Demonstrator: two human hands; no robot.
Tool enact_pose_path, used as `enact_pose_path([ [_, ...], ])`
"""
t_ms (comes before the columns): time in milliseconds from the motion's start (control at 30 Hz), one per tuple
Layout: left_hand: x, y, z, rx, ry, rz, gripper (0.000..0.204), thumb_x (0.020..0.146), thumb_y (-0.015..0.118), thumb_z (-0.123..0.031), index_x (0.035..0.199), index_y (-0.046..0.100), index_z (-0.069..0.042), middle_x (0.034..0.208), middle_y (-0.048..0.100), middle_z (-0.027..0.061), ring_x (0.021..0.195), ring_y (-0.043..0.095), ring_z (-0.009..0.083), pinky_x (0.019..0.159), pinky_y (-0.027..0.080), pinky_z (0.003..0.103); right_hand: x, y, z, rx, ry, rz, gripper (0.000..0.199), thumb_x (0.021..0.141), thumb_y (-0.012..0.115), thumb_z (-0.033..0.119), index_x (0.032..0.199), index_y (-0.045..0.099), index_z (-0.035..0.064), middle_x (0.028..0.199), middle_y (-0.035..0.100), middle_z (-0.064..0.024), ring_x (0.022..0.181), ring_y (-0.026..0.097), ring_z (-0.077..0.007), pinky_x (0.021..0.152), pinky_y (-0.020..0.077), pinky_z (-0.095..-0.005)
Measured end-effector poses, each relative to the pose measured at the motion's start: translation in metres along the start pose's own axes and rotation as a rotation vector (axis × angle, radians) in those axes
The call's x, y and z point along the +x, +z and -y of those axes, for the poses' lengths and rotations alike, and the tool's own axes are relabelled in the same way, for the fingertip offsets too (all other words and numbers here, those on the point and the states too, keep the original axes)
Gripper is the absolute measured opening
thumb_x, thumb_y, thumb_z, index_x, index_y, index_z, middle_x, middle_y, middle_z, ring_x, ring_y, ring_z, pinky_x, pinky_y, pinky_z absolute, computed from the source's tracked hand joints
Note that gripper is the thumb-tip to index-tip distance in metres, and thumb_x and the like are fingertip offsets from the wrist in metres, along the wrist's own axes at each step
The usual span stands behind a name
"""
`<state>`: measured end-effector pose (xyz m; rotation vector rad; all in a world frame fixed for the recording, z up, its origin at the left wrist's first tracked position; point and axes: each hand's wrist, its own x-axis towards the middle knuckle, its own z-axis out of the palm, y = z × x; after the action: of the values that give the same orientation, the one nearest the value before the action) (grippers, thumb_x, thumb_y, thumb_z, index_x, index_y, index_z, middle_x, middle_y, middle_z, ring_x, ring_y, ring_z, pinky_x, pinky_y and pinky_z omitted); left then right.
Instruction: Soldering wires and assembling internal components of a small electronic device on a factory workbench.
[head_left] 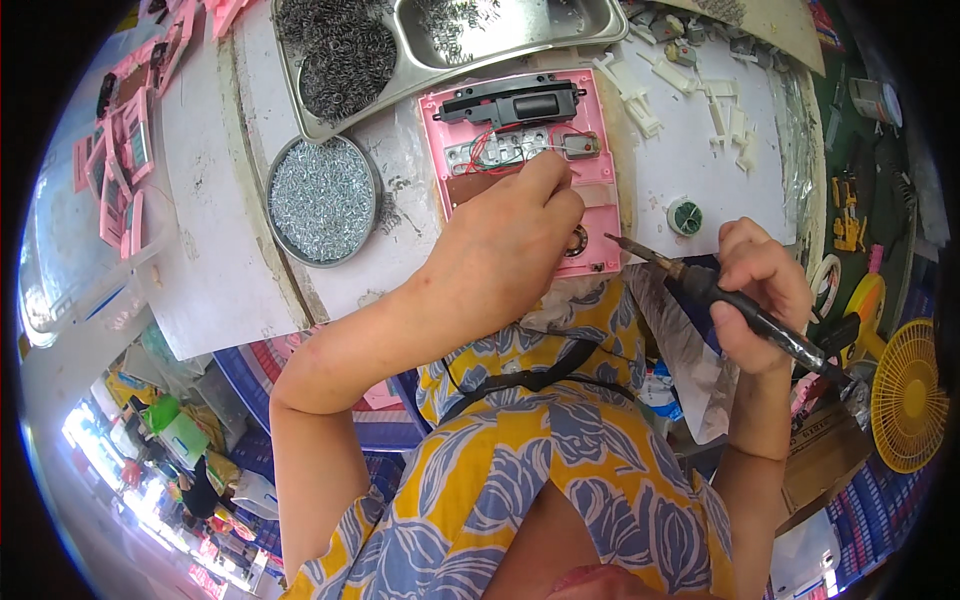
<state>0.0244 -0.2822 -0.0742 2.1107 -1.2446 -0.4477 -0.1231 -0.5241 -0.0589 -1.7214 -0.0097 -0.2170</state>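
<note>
In front of me lies an open pink plastic casing (600, 222). Fitted in its upper part is a black plastic part (515, 103), with a metal-coloured strip (500, 152) and thin red and green wires below. My left hand (525, 225) reaches over the casing, its fingers pinched near the right side; whatever is between them is hidden. A round dark part (577, 241) shows partly beside that hand. Held in my right hand (762, 290) is a soldering iron (735, 295), its tip pointing left at the casing's right edge.
Left of the casing stands a round tin (374, 205) of small screws. Behind it, a metal tray (430, 78) holds springs. A green solder spool (684, 216) and white plastic pieces (735, 115) lie right. Pink casings (125, 170) are far left, a yellow fan (908, 395) far right.
</note>
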Motion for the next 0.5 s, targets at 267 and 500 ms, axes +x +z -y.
enact_pose_path([
  [267, -0.0013, -0.0035, 0.0, -0.012, 0.032, -0.027, 0.02, 0.081, 0.074, 0.0, 0.098, 0.065, -0.004, 0.103, 0.059, 0.0112, 0.084, 0.066, 0.0316, 0.069, 0.055, 0.04, -0.0018, -0.0111, 0.0028, 0.032, -0.043, -0.019, 0.025, 0.074, 0.076, 0.013, 0.09, 0.059, 0.0036, 0.079, 0.052, -0.0056, 0.074, 0.044, -0.018, 0.068, 0.034, -0.0311],
  [500, 0.0002, -0.0077, 0.0037, 0.018, 0.108, 0.007, 0.02, 0.077, 0.075, 0.0, 0.095, 0.067, -0.006, 0.104, 0.061, 0.009, 0.085, 0.067, 0.0298, 0.069, 0.056, 0.039, 0.003, -0.0059, 0.0028, -0.009, -0.051, 0.01, 0.023, 0.073, 0.075, 0.014, 0.087, 0.059, 0.0038, 0.077, 0.053, -0.005, 0.072, 0.045, -0.0178, 0.064, 0.0352, -0.0299],
])
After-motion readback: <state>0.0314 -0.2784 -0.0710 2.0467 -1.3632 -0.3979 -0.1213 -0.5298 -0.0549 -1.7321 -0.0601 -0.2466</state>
